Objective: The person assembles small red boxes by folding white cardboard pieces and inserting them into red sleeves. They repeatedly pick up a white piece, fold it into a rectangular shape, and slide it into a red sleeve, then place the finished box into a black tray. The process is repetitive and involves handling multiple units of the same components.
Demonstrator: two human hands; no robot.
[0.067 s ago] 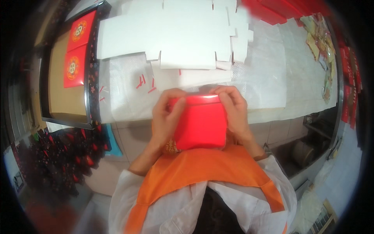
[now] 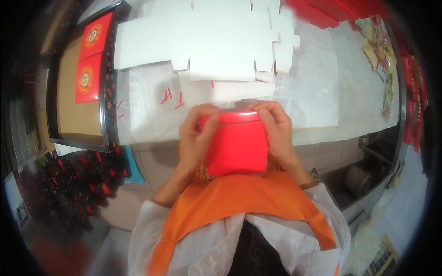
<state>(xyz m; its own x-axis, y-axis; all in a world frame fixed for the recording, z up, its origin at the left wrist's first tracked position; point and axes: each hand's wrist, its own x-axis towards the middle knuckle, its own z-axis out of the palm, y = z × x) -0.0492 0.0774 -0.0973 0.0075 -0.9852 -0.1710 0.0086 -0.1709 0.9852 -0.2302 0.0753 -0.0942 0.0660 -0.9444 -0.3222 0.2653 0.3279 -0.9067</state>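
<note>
Between my two hands, close against my orange apron, is a bright red cardboard box point(image 2: 237, 152) with a narrow folded strip along its far edge. My left hand point(image 2: 199, 131) grips its far left corner, thumb on top and fingers curled beneath. At the far right corner my right hand point(image 2: 275, 126) pinches the same box, its thumb and fingers near the folded strip. Gold printing shows at the box's lower left side. The underside of the box is hidden.
Flat white die-cut card blanks point(image 2: 221, 39) lie stacked on the table ahead. Left stands a dark-rimmed tray point(image 2: 73, 122) with two red boxes point(image 2: 87, 82). Small red scraps point(image 2: 166, 95) are scattered about. Wrapped packets point(image 2: 378, 50) lie far right, red card point(image 2: 322, 11) at the back.
</note>
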